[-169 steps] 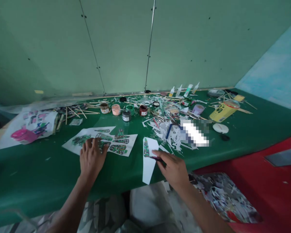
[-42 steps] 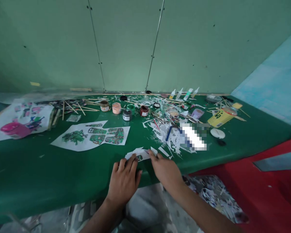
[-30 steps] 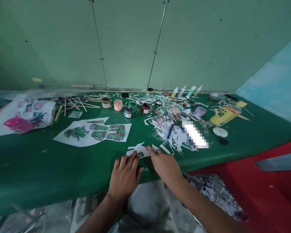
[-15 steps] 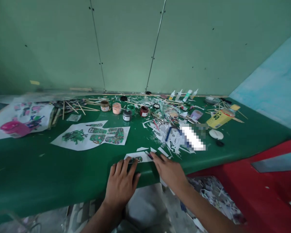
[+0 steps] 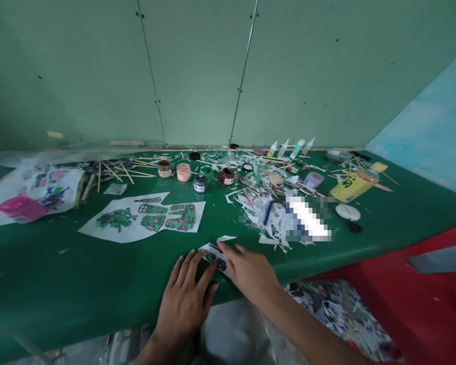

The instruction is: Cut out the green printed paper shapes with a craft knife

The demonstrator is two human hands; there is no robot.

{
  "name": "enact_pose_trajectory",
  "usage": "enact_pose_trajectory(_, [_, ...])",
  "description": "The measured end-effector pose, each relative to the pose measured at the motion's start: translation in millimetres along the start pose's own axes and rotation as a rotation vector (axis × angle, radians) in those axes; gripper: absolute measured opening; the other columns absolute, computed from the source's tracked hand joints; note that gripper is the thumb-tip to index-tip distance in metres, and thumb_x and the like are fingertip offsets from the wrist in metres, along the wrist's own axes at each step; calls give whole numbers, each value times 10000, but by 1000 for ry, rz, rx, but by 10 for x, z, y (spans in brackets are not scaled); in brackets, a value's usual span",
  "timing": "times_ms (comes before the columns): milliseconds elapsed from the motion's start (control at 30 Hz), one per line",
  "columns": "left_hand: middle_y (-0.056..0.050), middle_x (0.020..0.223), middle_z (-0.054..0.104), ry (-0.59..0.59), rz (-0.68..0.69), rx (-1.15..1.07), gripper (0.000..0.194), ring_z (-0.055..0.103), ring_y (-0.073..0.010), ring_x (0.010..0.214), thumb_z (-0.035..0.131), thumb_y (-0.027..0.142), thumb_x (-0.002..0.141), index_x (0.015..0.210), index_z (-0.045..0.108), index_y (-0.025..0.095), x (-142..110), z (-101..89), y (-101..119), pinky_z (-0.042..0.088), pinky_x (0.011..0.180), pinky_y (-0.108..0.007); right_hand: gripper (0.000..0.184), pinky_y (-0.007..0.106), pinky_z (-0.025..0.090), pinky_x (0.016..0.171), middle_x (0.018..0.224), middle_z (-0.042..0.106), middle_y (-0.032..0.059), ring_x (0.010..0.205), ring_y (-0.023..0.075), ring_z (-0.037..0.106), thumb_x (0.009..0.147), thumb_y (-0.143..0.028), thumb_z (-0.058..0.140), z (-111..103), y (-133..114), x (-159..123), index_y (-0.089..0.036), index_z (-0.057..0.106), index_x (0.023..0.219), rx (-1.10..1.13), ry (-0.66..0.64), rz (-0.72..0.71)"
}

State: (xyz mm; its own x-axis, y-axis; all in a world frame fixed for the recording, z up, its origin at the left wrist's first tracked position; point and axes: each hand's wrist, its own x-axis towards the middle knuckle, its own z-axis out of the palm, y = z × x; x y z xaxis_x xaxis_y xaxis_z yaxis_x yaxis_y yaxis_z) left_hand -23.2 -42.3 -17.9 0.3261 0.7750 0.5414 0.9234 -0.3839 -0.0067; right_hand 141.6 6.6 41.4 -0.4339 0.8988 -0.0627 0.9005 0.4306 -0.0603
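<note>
Left hand: the left hand lies flat and palm down at the near edge of the counter, fingers spread and stretched forward; its fingertips press on the near end of the paper cut-out, gripping nothing.
Right hand: the right hand rests just right of the left one, fingers loosely curled, forefinger and thumb reaching onto the cut-out from its right side. Whether it pinches a tool there I cannot tell; the spot is too small and blurred.
Cut-out, place: a small white slip with a dark printed figure, lying flat on the green counter near the front edge, between the two sets of fingertips.
Cut-out, axis: its long axis runs slantwise, from upper left to lower right; the far left end is bare white, and a separate pointed scrap lies just beyond it.
Behind, left: a printed sheet with green figures, well apart from the hands.
Behind, right: a heap of paper scraps.
Far row: small paint pots stand in a loose line, with wooden sticks to their left.
Far left: a sheet with pink print.
Far right: a yellow bottle on its side.
</note>
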Motion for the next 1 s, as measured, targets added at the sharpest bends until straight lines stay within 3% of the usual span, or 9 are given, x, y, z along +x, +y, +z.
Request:
enact_pose_trajectory(100, [-56,1254,640,2,-22,17,322,579,-265,1175,439,357,926,1180,625,291,-12,-13,-7,436,1002,-453,451,254,495,591,1015,704,59,745,172,689,967,-238,339,91,-72,63,-283,488,1391,16,-14,-19])
enact_pose_trajectory(267, [-81,1234,657,16,48,67,392,603,-252,1132,394,369,944,1204,596,157,-12,-20,-56,448,978,-422,461,233,477,574,1022,702,81,728,157,686,972,-244,337,136,-64,69,-291,454,1416,-22,-36,-21])
enact_pose_trajectory(367, [-74,1215,668,-1,47,69,391,611,-244,1118,377,376,951,1184,605,160,7,-40,-65,448,969,-408,462,239,460,550,999,704,80,718,165,685,966,-240,360,120,-35,107,-294,456,1415,-46,-31,-32])
enact_pose_trajectory(533, [-75,1217,665,-9,31,80,386,602,-245,1131,356,357,960,1166,610,153,27,-62,-28,421,991,-408,472,266,383,474,931,700,95,655,183,670,945,-182,364,98,80,196,-258,503,1389,-117,46,68])
enact_pose_trajectory(733, [-92,1223,660,-47,11,82,430,601,-255,1115,355,374,952,1217,582,122,43,-64,-3,416,982,-416,429,265,289,442,855,697,41,582,151,632,932,-236,412,247,110,79,-288,568,1329,-25,157,-112])
enact_pose_trajectory(1000, [-92,1222,656,-59,-13,59,405,595,-259,1108,394,363,933,1219,573,138,63,-65,-11,417,964,-413,449,267,307,429,887,704,63,555,142,619,908,-208,423,292,106,48,-273,579,1324,-9,167,-126])
